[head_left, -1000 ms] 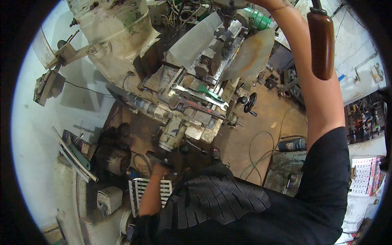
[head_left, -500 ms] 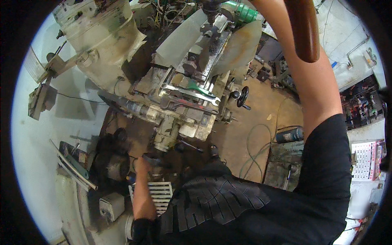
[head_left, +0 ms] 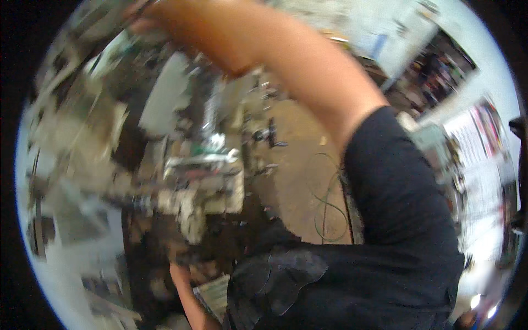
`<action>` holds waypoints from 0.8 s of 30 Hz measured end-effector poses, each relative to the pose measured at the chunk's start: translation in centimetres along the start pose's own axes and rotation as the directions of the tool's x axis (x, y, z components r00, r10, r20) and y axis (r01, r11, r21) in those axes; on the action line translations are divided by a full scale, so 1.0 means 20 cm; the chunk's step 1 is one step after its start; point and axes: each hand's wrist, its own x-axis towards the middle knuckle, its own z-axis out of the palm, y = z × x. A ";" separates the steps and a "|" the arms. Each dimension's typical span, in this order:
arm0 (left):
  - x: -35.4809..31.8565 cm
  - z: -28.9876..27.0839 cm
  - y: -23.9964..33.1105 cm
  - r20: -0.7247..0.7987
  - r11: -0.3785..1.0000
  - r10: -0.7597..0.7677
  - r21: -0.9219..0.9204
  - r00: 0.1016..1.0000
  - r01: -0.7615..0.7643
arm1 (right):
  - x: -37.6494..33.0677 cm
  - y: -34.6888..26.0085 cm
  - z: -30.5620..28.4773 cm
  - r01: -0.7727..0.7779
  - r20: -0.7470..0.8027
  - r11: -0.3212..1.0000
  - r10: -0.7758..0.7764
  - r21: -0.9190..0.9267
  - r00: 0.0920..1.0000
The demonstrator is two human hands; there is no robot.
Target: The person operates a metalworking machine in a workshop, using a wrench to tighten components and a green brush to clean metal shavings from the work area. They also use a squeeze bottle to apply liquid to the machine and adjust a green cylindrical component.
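My right arm stretches across the top of the head view, and my right hand [head_left: 144, 21] is at the upper left, smeared by motion, its fingers unreadable. A brown, rounded piece [head_left: 234, 65] shows blurred under that forearm. At the lower left is my left hand [head_left: 177, 261], low beside the machine and also blurred; whether it holds anything I cannot make out. Between the hands stands a milling machine with a pale, worn knee [head_left: 231, 195]. Wrenches [head_left: 201, 159] lie across the near end of its table.
A black handwheel [head_left: 269, 133] sticks out from the machine's right side. A thin green hose [head_left: 330, 212] loops on the brown floor [head_left: 297, 148]. Translucent sheet guarding [head_left: 165, 99] stands by the table. A slatted pale rack [head_left: 214, 291] is beside my left forearm.
My view has swung, so the machine sits further left and lower and everything is blurred. My right arm now reaches across to the upper left. The brown piece appears further left, under the forearm.
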 end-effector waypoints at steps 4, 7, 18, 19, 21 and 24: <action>-0.15 0.26 0.24 0.150 0.957 -0.178 0.255 0.973 0.135 | -0.07 0.19 0.11 -0.092 0.196 0.993 0.106 -0.076 0.975; -0.10 0.51 0.15 0.138 0.844 -0.221 0.523 0.966 0.119 | -0.11 0.24 0.15 -0.125 0.230 0.991 0.131 -0.039 0.964; -0.09 0.01 0.47 0.218 0.945 -0.324 0.120 0.920 0.305 | -0.12 0.25 0.15 -0.084 0.104 0.996 0.083 0.003 0.991; -0.12 0.10 0.50 0.265 0.940 -0.325 0.197 0.908 0.279 | -0.13 0.26 0.14 -0.060 0.068 0.998 0.061 -0.013 0.996; -0.15 0.26 0.45 0.344 0.951 -0.246 0.267 0.906 0.157 | -0.14 0.27 0.12 -0.039 0.027 0.999 0.038 0.030 0.999; -0.14 0.46 0.21 0.571 0.937 -0.195 0.349 0.797 -0.021 | -0.14 0.27 0.10 0.078 -0.096 0.997 -0.078 -0.009 0.992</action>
